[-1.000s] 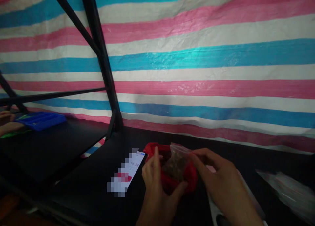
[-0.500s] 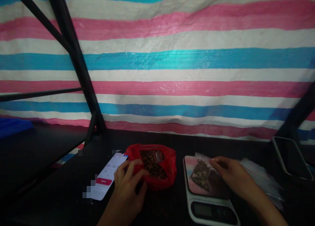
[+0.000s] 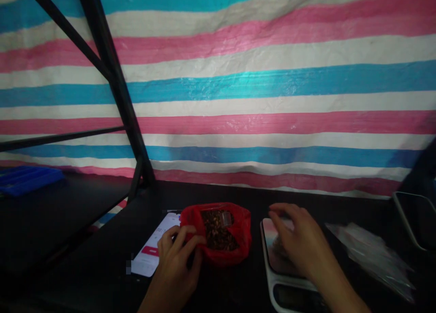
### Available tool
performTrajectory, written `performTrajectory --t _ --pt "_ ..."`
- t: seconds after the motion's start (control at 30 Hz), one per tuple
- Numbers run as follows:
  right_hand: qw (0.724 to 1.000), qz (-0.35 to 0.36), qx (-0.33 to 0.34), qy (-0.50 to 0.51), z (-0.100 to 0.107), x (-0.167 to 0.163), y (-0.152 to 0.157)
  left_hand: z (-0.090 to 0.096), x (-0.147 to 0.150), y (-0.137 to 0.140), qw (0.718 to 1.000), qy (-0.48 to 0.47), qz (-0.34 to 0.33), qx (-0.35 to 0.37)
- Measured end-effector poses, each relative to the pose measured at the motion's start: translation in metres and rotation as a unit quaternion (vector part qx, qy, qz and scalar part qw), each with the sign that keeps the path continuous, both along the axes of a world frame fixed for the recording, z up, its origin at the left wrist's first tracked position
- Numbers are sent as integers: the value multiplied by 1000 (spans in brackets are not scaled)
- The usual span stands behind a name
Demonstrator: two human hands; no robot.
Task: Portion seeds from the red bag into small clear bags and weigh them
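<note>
The red bag [image 3: 226,257] stands between the two hands on the black surface [image 3: 238,194], mouth upward, long axis roughly parallel to the rear edge. The left hand [image 3: 180,261] is loosely curled at the bag's left rim; whether it pinches the film cannot be told. The scale [image 3: 274,258] is oriented rear to front, display end toward the wearer. The right hand [image 3: 299,240] is over its platform, thumb and forefinger narrowly parted; whether it grips anything cannot be told. Bare surface separates bag from scale and both from the rear edge. Clear plastic bags [image 3: 376,260] lie right of the scale
</note>
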State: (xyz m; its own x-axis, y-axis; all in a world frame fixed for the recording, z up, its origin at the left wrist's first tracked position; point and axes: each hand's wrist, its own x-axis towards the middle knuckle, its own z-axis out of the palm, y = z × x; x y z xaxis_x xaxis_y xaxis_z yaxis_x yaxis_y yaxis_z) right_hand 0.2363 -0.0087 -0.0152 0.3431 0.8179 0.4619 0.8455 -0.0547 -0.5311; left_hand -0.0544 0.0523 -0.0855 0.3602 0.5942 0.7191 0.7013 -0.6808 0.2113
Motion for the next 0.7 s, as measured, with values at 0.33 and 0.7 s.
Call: performTrajectory --t 0.33,0.7 --pt "982 -49 -145 -108 1 -63 14 15 -1 -5 999 -21 16 32" --pt "995 0 -69 76 8 -23 3 10 0 -6 1000 13 5 -8"
